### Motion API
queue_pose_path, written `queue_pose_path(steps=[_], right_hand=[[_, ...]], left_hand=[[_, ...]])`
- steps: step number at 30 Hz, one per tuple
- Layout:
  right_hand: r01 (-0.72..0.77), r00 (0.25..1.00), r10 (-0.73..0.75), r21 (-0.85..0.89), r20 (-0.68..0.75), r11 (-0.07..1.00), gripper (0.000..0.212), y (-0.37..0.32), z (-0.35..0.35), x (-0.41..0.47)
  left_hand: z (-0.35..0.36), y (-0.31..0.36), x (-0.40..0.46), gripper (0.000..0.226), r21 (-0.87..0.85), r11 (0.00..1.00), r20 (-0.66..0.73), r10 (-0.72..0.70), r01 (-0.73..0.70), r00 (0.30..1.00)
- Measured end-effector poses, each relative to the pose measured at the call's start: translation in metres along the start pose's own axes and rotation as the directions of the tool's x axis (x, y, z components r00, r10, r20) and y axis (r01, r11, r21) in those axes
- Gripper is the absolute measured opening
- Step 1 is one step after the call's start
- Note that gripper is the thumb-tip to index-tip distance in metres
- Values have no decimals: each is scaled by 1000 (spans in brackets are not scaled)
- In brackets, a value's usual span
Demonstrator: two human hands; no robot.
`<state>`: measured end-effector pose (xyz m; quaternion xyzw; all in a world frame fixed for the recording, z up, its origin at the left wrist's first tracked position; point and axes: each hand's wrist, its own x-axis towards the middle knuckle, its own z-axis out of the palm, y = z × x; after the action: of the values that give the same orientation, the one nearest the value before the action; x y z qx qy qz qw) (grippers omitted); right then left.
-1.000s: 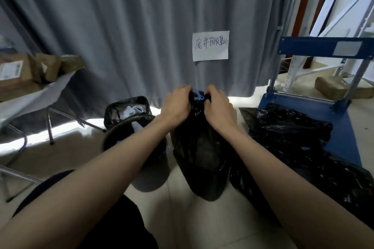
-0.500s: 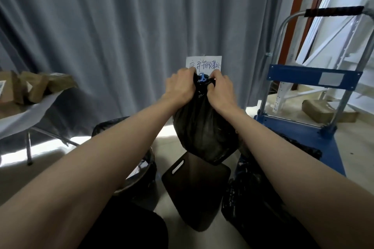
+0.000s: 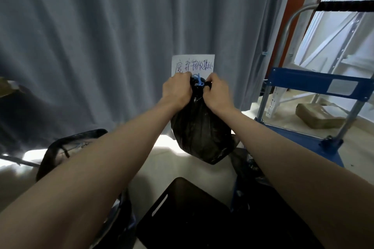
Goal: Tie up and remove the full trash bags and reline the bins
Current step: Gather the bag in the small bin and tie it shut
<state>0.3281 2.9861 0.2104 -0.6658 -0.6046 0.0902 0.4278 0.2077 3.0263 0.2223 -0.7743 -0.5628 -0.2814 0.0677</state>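
Note:
A full black trash bag [image 3: 202, 133] hangs in the air in front of me, its neck gathered and bound with a blue drawstring [image 3: 198, 81]. My left hand [image 3: 178, 91] grips the neck on the left and my right hand [image 3: 217, 95] grips it on the right, fingers curled around the plastic. Below the bag stands a dark rectangular bin [image 3: 182, 216] with a handle slot, its inside hidden. A second bin [image 3: 58, 147] lined with a black bag sits at lower left, partly behind my left forearm.
A blue platform cart [image 3: 315, 83] with a metal handle stands at right, with more black bags [image 3: 249, 166] on its deck. A grey curtain [image 3: 101, 36] with a handwritten paper sign [image 3: 193, 64] hangs behind. A cardboard package [image 3: 315, 115] lies on the floor far right.
Both hands have lifted the tied bag up out of the rectangular bin, which now stands exposed below it. My view has tilted upward.

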Motion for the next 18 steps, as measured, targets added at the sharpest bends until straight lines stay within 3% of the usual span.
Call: queue_pose_path(steps=[11,15,18], right_hand=[[-79,991,89,-108,98,991,8,119,116,16],[-101,979,127,-163,157,981,30,152,148,-5],[-31,944,108,-241,312,970,56,178,166,-27]], left_hand=[[154,-51,-12,16,-55,999,175,10,0,984],[195,-60,-44,30,-67,997,358,51,-29,932],[226,-66,-71,52,-100,992,554,123,-81,823]])
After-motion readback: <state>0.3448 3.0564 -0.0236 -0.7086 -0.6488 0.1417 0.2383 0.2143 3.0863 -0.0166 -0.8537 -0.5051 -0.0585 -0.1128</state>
